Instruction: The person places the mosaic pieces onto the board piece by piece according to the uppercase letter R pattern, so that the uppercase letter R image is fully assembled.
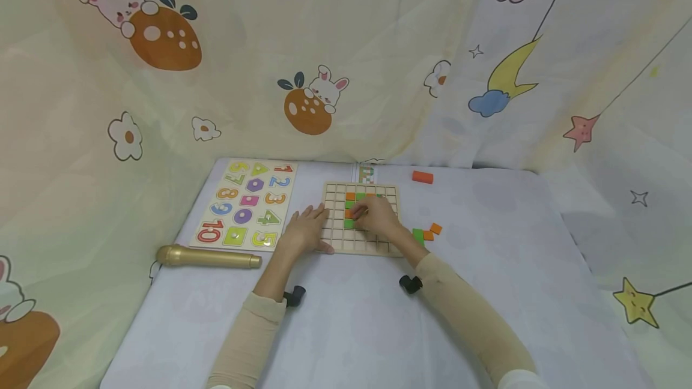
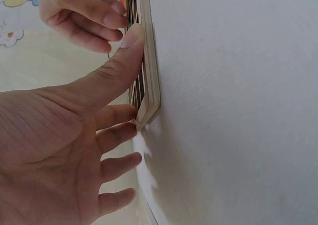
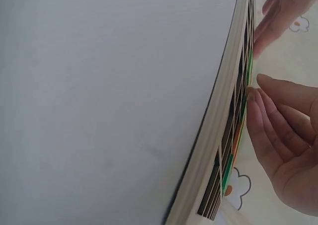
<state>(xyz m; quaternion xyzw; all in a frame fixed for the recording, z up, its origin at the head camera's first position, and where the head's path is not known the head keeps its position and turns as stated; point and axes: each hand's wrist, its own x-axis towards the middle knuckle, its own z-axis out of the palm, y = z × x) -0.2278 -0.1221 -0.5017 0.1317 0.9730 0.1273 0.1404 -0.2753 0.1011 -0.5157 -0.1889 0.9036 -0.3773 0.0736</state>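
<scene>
A wooden grid board (image 1: 335, 239) lies on the white-covered table, with several green and orange square tiles in its cells. My left hand (image 1: 305, 232) rests at its left edge, fingers spread; in the left wrist view the thumb (image 2: 107, 81) lies along the board's near edge. My right hand (image 1: 376, 216) is over the middle of the grid, beside a green tile (image 1: 348, 224). In the right wrist view, the right hand's (image 3: 288, 135) index fingertip touches the grid, and the thumb tip stands slightly apart from it. No tile shows between them.
Loose orange tiles (image 1: 435, 229) and a green tile (image 1: 418, 235) lie right of the board. Behind it are a pattern card (image 1: 367, 174) and a red-orange block (image 1: 423, 177). A number puzzle (image 1: 245, 206) and a gold microphone (image 1: 211, 257) lie left. Printed fabric walls surround the table.
</scene>
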